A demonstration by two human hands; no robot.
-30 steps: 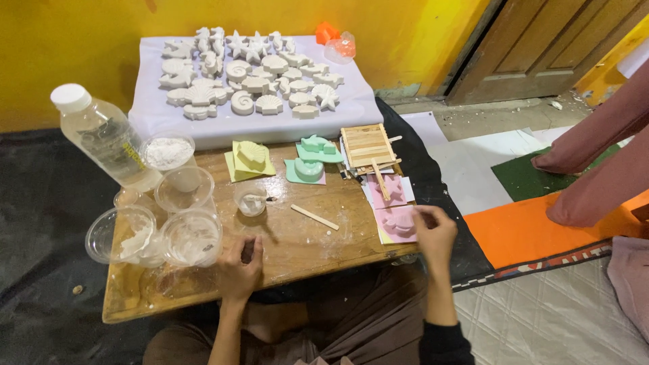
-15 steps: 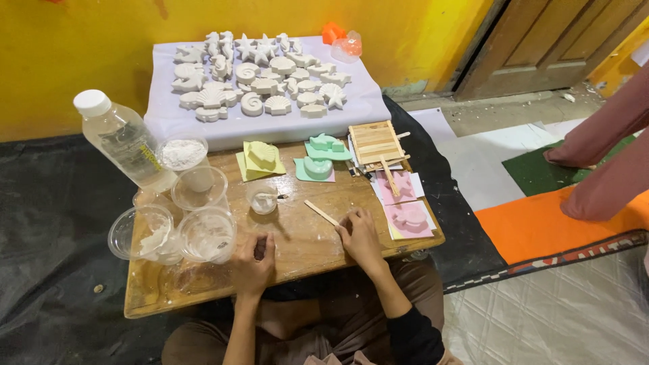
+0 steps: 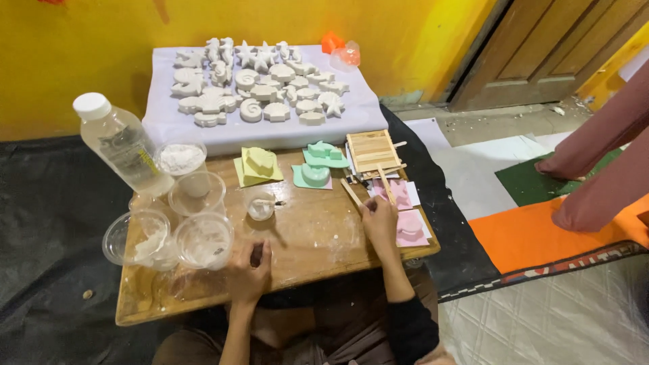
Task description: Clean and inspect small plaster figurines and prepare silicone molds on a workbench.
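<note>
The right hand (image 3: 378, 222) rests on the wooden counter (image 3: 318, 236), its fingers curled at the near end of a flat wooden stick (image 3: 351, 192); whether they pinch it is hard to tell. The stick's long axis runs up and left, away from that hand. The left hand (image 3: 249, 270), farther off, closes loosely around a small dark object (image 3: 256, 255).

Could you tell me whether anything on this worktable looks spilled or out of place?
Yes: white powder smears dust the wooden table around the small cup and near the right hand. The plastic bottle appears tilted beside the clear cups.
</note>
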